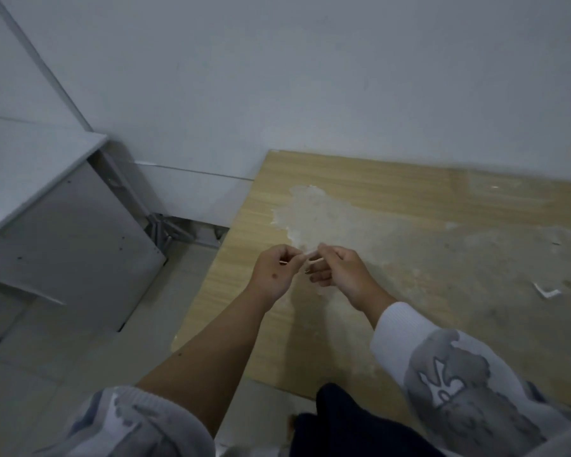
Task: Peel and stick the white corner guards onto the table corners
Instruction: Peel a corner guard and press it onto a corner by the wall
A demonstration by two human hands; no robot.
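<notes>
Fingertips of both hands meet over the table, and between them we see a small white corner guard (311,255), pinched from either side. Our left hand (275,271) curls its fingers tight around one end; our right hand (338,271) grips the other end with thumb and forefinger, lower fingers tucked under (the piece is too small and blurred to tell whether its backing is off). Below lies a wooden table (393,199), its surface worn and patchy. Another white guard (546,291) rests well to the right. A grey desk (40,179) stands to the left against the pale wall (277,77).
</notes>
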